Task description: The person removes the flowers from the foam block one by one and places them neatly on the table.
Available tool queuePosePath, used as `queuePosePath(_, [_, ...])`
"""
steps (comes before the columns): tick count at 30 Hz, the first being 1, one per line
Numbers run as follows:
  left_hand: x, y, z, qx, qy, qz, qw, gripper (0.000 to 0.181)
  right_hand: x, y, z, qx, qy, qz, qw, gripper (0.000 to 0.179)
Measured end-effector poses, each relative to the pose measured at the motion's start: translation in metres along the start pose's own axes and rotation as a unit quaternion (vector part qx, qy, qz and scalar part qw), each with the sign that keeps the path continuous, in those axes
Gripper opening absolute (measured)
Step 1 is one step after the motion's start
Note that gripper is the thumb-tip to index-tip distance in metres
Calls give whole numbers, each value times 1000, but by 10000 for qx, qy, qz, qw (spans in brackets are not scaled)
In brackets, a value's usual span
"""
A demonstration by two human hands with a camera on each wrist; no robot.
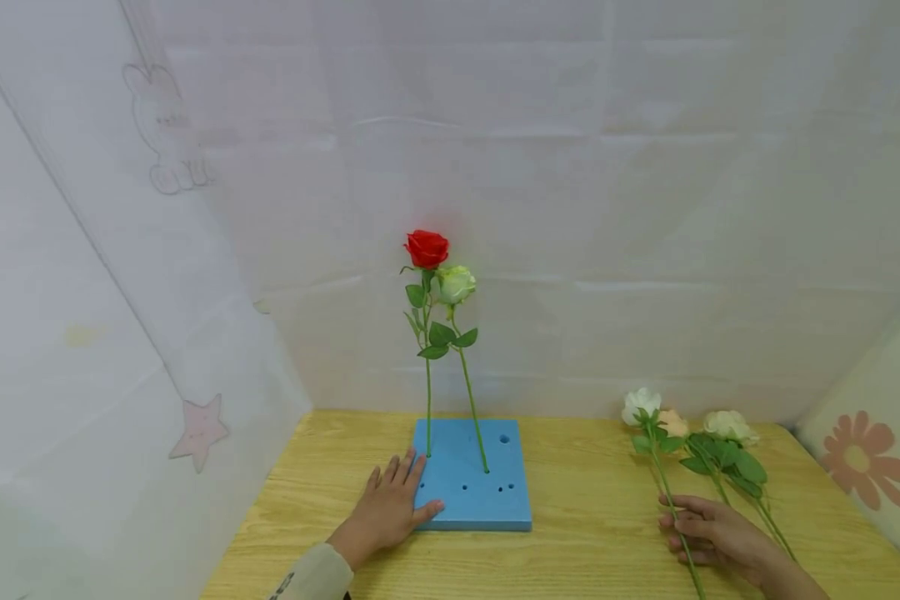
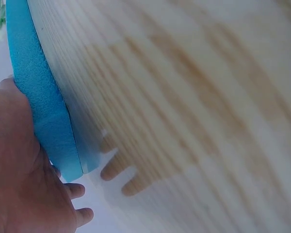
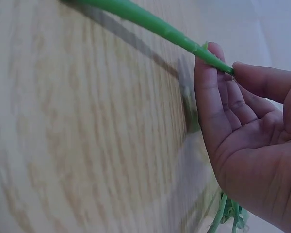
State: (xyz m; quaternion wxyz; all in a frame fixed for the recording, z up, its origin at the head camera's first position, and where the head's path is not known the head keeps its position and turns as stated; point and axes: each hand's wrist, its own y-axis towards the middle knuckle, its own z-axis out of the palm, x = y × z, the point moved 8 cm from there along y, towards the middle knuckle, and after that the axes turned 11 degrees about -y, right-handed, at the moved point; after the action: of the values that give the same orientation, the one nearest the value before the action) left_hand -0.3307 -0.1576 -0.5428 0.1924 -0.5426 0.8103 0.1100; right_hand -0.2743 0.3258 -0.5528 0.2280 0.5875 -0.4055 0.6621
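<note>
Right of the blue board [image 1: 471,512], I see the white rose [image 1: 641,407] slanting lengthwise, bloom toward the backdrop [image 1: 570,208] and slightly left; the right hand [image 1: 720,535] pinches its stem [image 3: 155,26]. The left hand [image 1: 388,510], fingers spread, rests on the board.

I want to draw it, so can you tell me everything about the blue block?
The blue block is a flat, squarish slab that looks like foam, with grainy sides. It lies flat on the wood-grain table. Small dark holes dot its top, with a bigger one near the far right corner. A red rose and a pale green rose stand in it by their stems. The left hand rests at its left edge, thumb on top.
</note>
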Motion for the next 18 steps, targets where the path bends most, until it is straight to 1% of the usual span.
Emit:
queuePosePath(8, [2,0,1,-4,7,4,10000,96,-3,-2,3,143,247,64,9996,58])
queuePosePath(12, [3,0,3,-1,-9,-4,10000,95,-4,-3,5,175,284,57,9994,54])
queuePosePath(18, [3,-1,2,3,-75,4,10000,95,-9,-2,4,208,357,141,9990,56])
